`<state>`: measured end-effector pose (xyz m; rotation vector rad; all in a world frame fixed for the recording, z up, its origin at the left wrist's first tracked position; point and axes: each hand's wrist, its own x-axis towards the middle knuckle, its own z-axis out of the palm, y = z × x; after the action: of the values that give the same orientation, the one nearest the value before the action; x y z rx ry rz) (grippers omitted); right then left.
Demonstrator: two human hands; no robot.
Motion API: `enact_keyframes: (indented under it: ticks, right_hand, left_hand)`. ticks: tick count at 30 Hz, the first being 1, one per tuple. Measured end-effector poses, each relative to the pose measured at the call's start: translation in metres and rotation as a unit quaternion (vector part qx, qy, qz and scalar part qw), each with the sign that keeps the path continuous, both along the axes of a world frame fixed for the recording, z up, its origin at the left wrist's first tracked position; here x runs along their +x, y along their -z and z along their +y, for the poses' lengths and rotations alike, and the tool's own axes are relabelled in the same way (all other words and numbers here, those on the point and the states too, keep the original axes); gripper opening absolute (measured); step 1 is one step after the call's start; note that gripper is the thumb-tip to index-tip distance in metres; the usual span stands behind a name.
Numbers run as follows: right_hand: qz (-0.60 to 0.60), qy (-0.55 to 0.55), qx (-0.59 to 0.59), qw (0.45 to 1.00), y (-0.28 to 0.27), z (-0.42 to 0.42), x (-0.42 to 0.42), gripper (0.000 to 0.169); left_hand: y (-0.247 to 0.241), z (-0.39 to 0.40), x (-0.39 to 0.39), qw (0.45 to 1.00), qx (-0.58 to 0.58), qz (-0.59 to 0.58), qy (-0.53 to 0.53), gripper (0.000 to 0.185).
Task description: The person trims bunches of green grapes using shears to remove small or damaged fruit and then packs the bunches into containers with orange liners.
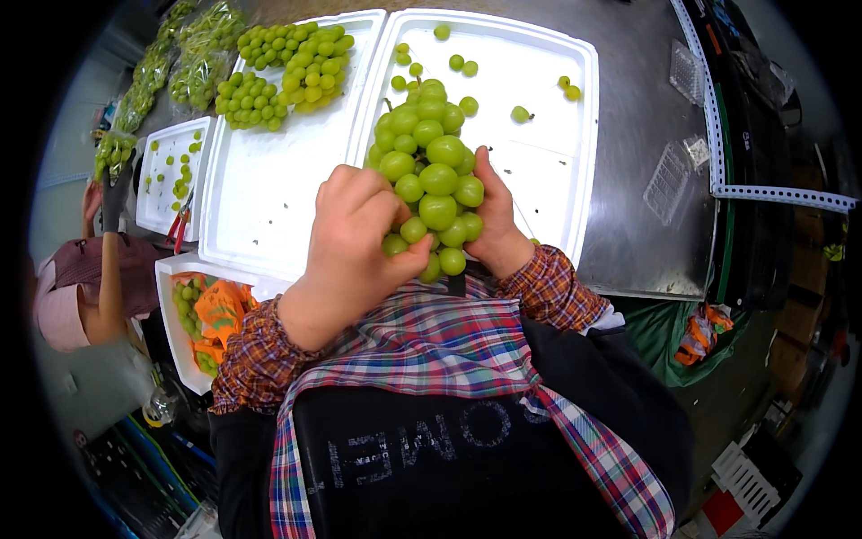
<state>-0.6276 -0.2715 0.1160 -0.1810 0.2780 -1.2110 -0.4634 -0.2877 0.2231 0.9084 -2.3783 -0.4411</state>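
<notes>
A large bunch of green grapes is held up over the right-hand white foam tray. My right hand supports the bunch from its right side, the fingers partly hidden behind it. At the lower left of the bunch, my left hand pinches a grape between thumb and curled fingers; whether that grape is still on its stem I cannot tell. Several loose grapes and small dark bits lie in this tray. More whole bunches rest at the far end of the left-hand foam tray.
Left of the trays, a smaller foam tray holds loose grapes beside red-handled snips. Below it sits a foam box with grapes and orange wrapping. Bagged grapes line the far left, near another person. Clear plastic punnets lie on the metal table.
</notes>
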Motion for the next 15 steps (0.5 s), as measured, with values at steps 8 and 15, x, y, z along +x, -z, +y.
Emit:
enact_keyframes:
  ticks: [8, 15]
  right_hand:
    - [-0.078, -0.092, -0.042, 0.992, 0.029, -0.010, -0.018, 0.074]
    - [-0.040, -0.117, -0.011, 0.992, 0.045, -0.006, -0.010, 0.071]
  left_hand:
    - [-0.019, -0.005, -0.006, 0.966, 0.248, 0.049, 0.047, 0.019]
    - [-0.025, -0.066, 0.000, 0.918, 0.301, 0.224, -0.128, 0.036]
